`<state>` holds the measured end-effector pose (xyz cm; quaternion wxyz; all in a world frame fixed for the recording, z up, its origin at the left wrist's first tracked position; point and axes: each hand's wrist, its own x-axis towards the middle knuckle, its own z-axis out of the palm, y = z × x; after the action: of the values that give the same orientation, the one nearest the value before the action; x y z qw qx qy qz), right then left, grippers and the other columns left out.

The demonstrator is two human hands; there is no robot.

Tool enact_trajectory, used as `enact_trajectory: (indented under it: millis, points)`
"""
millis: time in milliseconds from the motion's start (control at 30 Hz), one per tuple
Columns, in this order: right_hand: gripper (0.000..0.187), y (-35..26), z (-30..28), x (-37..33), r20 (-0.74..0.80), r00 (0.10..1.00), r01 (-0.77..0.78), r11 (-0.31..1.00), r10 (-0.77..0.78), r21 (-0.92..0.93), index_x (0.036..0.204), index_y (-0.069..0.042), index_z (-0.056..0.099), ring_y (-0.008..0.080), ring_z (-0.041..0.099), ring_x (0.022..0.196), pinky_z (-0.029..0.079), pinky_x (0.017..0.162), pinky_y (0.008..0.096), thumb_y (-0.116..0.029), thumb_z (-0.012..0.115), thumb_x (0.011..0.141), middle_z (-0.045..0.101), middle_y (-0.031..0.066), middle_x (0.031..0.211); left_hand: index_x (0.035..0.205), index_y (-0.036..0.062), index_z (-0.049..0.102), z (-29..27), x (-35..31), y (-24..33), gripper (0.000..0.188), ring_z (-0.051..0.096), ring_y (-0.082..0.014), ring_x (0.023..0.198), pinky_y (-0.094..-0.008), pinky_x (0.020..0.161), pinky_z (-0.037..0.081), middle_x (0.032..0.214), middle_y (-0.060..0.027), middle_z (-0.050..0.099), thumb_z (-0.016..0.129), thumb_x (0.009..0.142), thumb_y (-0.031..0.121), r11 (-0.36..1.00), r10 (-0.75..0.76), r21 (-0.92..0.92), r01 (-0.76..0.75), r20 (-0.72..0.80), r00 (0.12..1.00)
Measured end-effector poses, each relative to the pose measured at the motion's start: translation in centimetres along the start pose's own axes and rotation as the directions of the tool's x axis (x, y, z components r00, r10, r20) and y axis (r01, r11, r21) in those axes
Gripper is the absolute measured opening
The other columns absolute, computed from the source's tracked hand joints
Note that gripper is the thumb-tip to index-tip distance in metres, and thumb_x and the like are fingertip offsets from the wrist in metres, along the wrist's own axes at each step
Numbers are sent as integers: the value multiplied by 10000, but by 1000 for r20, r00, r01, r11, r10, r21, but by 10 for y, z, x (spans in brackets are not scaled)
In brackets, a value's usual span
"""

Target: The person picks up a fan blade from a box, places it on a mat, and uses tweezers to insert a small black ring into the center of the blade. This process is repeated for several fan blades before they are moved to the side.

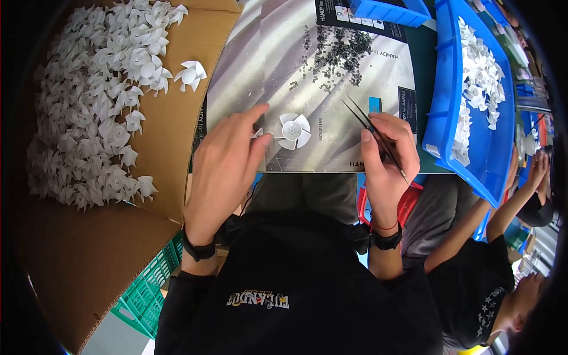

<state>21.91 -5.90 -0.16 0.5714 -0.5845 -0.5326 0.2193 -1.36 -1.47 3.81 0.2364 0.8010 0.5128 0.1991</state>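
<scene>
My right hand (390,148) grips a pair of dark, thin tweezers (370,125), their tips slightly apart and pointing up and left over the board. On the board between my hands lies a white fan wheel (294,131), hub up. My left hand (225,154) hovers just left of it, index finger stretched out and thumb apart, the thumb tip close to the blades. A small white piece (258,133) shows between that thumb and index finger; the rest of it and my other fingers are hidden. Beyond, many small dark rings (343,53) lie scattered.
At left, a cardboard box (171,118) holds a heap of white fan wheels (100,106). A blue bin (441,118) with small white parts stands at right, a smaller blue tray (393,10) at the back. A co-worker (467,290) sits to the right.
</scene>
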Motion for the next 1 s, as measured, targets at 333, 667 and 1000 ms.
enact_trajectory:
  millis: [333, 667, 1000]
  points:
    - [148, -12, 15, 18, 165, 964, -226, 968, 207, 108, 1064, 44, 697, 60, 615, 877, 489, 820, 207, 39, 701, 916, 706, 40, 1007, 1215, 45, 666, 16, 7, -6, 369, 568, -283, 1096, -403, 882, 420, 1195, -75, 615, 695, 921, 267, 975, 68, 220, -24, -197, 978]
    - [167, -15, 37, 30, 215, 953, -230, 972, 215, 48, 1079, 49, 708, 68, 626, 889, 500, 815, 217, 44, 700, 912, 717, 47, 1001, 1155, 114, 707, 51, 1, -3, 438, 576, -248, 1201, -426, 947, 396, 1233, 20, 672, 779, 803, 364, 962, 205, 236, -141, -271, 941]
    - [145, -9, 41, 31, 165, 975, -153, 988, 146, 33, 1006, 27, 728, 57, 652, 762, 482, 599, 185, 40, 717, 862, 738, 49, 939, 1126, 113, 707, 52, 1, -5, 424, 592, -235, 1166, -418, 917, 408, 1204, 27, 675, 780, 799, 373, 959, 216, 241, -148, -288, 933]
